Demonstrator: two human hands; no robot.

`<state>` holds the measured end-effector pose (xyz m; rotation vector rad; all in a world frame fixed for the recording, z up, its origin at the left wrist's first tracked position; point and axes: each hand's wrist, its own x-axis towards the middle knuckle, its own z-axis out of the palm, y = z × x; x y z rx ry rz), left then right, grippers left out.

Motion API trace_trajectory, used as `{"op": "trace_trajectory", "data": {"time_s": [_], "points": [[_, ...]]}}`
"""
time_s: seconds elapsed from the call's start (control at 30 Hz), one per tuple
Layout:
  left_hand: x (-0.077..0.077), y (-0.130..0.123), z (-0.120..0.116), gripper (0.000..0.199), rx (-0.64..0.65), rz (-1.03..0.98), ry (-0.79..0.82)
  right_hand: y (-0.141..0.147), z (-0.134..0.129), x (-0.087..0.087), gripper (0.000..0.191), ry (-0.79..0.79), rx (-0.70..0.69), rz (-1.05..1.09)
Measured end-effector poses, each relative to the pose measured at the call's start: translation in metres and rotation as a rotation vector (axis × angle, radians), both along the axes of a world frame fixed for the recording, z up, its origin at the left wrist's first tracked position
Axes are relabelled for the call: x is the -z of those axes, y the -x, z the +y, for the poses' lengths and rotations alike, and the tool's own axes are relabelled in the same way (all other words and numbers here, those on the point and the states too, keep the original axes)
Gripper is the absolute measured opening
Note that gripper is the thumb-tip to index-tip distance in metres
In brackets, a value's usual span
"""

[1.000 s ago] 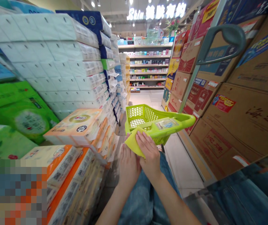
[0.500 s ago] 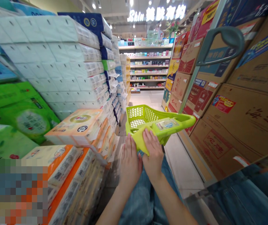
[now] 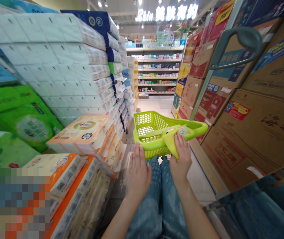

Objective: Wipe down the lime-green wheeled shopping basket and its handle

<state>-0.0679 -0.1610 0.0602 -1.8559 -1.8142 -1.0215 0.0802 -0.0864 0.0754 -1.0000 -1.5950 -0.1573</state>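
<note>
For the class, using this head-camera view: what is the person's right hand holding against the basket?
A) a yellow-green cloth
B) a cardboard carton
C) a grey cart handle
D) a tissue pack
A: the right hand has a yellow-green cloth gathered in its fingers, pressed to the lime-green plastic basket.

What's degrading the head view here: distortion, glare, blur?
Head view: wide-angle distortion bows the stacked tissue packs and cardboard cartons; the lit shop sign glows brightly; a mosaic patch masks the lower left corner; the yellow-green cloth and green plastic shopping basket show no obvious blur.
</note>
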Motion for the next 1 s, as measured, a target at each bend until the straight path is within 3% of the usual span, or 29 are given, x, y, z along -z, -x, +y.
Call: {"op": "trace_trajectory", "data": {"time_s": [0.17, 0.27, 0.4, 0.6, 0.7, 0.87, 1.0], "points": [[0.01, 0.005, 0.002, 0.078, 0.018, 0.01, -0.012, 0.051, -0.028, -0.004, 0.074, 0.025, -0.18, -0.077], [0.016, 0.01, 0.002, 0.075, 0.063, 0.048, -0.051, 0.066, -0.039, -0.006, 0.066, 0.011, -0.272, -0.127], [0.011, 0.009, 0.001, 0.077, 0.047, 0.026, -0.011, 0.045, -0.029, -0.005, 0.069, -0.015, -0.228, -0.18], [0.0, 0.001, 0.0, 0.08, 0.01, 0.027, -0.002, 0.003, -0.005, -0.005, 0.072, 0.024, 0.006, -0.032], [0.002, 0.0, 0.0, 0.081, -0.009, 0.026, 0.01, 0.017, -0.012, -0.005, 0.075, 0.05, 0.011, -0.022], [0.012, 0.006, 0.002, 0.077, 0.042, 0.013, -0.016, 0.059, -0.04, -0.006, 0.073, 0.054, -0.174, -0.141], [0.015, 0.009, 0.002, 0.074, 0.08, 0.002, -0.026, 0.057, -0.043, -0.005, 0.072, 0.001, -0.224, -0.196]]}}
